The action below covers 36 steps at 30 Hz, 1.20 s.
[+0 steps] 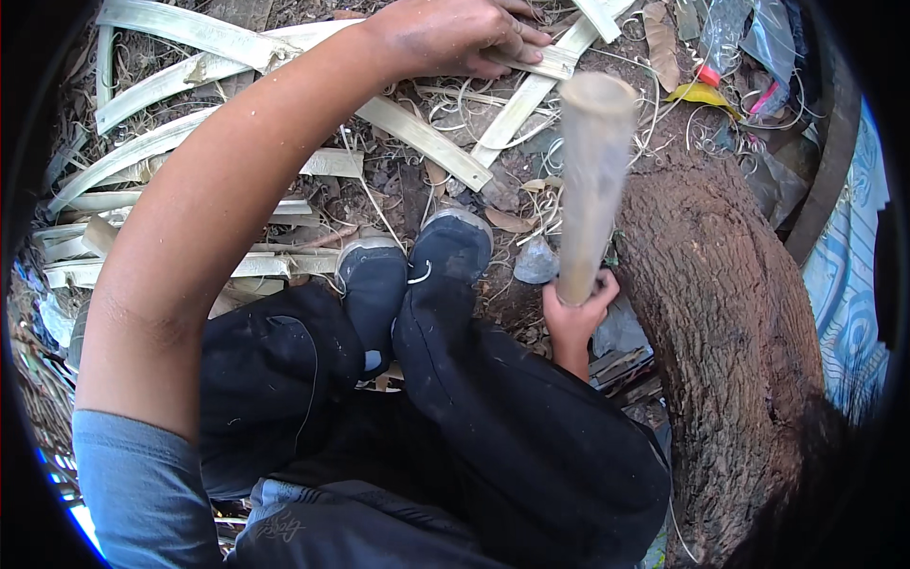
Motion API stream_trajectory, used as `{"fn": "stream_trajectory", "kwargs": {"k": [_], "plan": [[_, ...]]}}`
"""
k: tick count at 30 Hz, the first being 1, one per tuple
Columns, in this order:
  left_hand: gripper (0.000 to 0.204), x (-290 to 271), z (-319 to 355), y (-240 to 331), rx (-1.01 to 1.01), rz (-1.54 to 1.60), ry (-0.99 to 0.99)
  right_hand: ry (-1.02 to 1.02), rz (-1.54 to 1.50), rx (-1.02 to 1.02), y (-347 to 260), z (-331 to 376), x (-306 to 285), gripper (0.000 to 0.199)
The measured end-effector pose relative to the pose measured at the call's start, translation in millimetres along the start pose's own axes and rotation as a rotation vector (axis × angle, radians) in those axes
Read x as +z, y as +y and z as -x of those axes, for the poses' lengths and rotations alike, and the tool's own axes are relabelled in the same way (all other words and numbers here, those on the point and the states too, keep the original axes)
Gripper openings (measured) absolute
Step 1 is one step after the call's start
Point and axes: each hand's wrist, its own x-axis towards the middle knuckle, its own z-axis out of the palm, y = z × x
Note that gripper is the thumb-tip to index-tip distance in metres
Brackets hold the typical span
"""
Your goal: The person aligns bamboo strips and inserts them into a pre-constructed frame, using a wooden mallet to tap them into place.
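At the top of the head view, my left hand (460, 38) is closed on a short, flat, pale strip (552, 64) that looks like split bamboo or wood. That strip lies over a longer pale strip (517, 119) slanting across the ground. My right hand (580, 321), right of my knees, grips a round wooden club (595, 180) by its narrow lower end. The club stands up toward the camera with its wide, flat end uppermost, and its sides are smeared by motion. Another pale strip (427, 142) has its end close to my shoes.
A thick, rough-barked log (720, 313) curves along my right side. Several pale strips (180, 81) are spread at the left. My dark shoes (450, 248) rest among curly shavings and dry leaves. Plastic scraps (773, 47) and a yellow leaf (703, 94) lie at the far right.
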Motion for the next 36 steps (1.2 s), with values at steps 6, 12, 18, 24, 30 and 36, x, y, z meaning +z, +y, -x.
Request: {"fn": "stream_trajectory", "kwargs": {"k": [6,12,18,24,30,36], "plan": [[0.034,3.2,3.3,-6.7,0.023,-0.010,0.047,-0.001,0.099,0.014,2.7,-8.4,5.1,0.065],[0.035,11.6,1.2,-8.7,0.036,0.009,0.081,0.029,-0.056,0.046,10.3,4.1,-0.8,0.068],[0.033,11.0,5.3,-9.7,0.036,-0.029,0.076,-0.073,0.084,0.173,2.7,-12.5,1.7,0.076],[0.032,10.1,-0.3,-7.1,0.033,-0.005,0.068,0.110,-0.228,-0.066,17.7,0.7,-2.1,0.076],[0.032,13.1,-1.6,-8.1,0.045,-0.030,0.055,-0.033,-0.011,-0.240,31.7,3.7,-0.4,0.072],[0.032,9.4,0.6,-7.0,0.058,0.010,0.060,0.108,-0.026,-0.324,13.2,-0.2,3.6,0.070]]}}
